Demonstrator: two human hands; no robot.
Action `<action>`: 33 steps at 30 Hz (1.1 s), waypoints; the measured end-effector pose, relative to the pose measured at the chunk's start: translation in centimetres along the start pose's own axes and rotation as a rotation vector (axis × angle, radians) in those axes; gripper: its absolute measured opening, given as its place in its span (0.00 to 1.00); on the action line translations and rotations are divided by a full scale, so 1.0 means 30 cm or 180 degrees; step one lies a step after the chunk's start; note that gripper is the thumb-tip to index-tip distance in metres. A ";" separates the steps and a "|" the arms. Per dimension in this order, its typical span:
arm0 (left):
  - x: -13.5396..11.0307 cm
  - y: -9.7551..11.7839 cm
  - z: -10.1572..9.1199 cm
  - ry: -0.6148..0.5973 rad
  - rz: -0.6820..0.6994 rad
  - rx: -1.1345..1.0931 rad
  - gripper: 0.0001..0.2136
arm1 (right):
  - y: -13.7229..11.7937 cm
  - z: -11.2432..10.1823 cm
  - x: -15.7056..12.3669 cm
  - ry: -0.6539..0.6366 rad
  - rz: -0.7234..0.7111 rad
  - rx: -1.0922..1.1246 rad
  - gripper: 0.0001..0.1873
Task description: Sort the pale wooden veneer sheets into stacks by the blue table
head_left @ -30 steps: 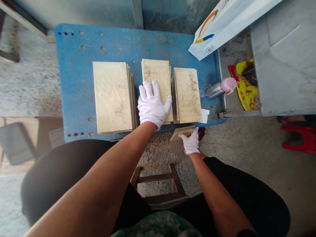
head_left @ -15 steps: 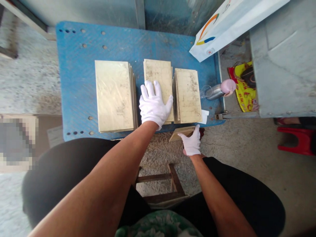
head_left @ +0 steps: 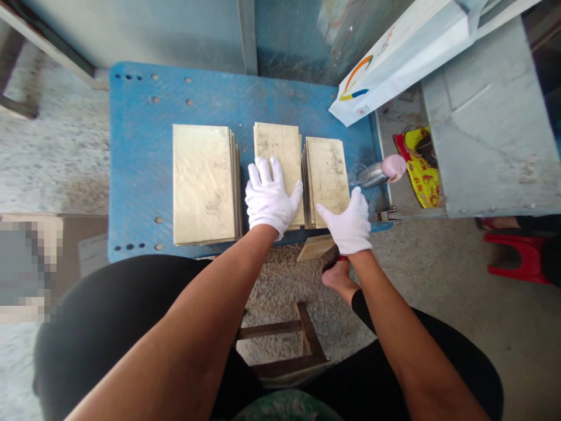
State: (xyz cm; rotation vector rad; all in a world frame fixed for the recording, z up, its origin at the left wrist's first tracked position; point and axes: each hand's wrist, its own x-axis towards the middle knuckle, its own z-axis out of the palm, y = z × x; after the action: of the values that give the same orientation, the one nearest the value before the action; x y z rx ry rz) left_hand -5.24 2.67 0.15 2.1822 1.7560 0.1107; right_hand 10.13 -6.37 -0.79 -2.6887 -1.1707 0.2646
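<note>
One view, head: right hand (head_left: 345,223) is nearer the right stack (head_left: 326,169) of plates, on the blue table (head_left: 140,164).
Stack lies forward-left of its palm, long axis fore-aft; thumb and fingers spread wide, contact unclear. Left hand (head_left: 272,197) flat on middle stack (head_left: 278,142), fingers slightly apart.

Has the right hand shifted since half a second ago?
Yes, up the view: against the blue table, the right hand was at and below the near edge; now it overlaps the right-hand stack's near right corner.
</note>
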 end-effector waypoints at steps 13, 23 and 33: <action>0.000 -0.009 0.001 0.0040 0.0035 -0.0015 0.39 | -0.126 0.023 0.117 -0.0451 -0.0098 -0.0603 0.55; 0.002 -0.009 -0.001 0.0012 0.0056 -0.0019 0.39 | -0.008 0.027 -0.079 -0.0370 0.0070 -0.0742 0.54; 0.003 -0.006 0.002 0.0023 0.0062 0.0068 0.40 | -0.112 0.018 0.156 -0.0336 -0.0049 -0.0340 0.65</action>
State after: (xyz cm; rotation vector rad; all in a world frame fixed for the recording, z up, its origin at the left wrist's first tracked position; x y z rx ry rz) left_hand -5.37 2.79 0.04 2.2172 1.7480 0.1052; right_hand 10.78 -0.64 -0.86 -2.7868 -1.2689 0.3555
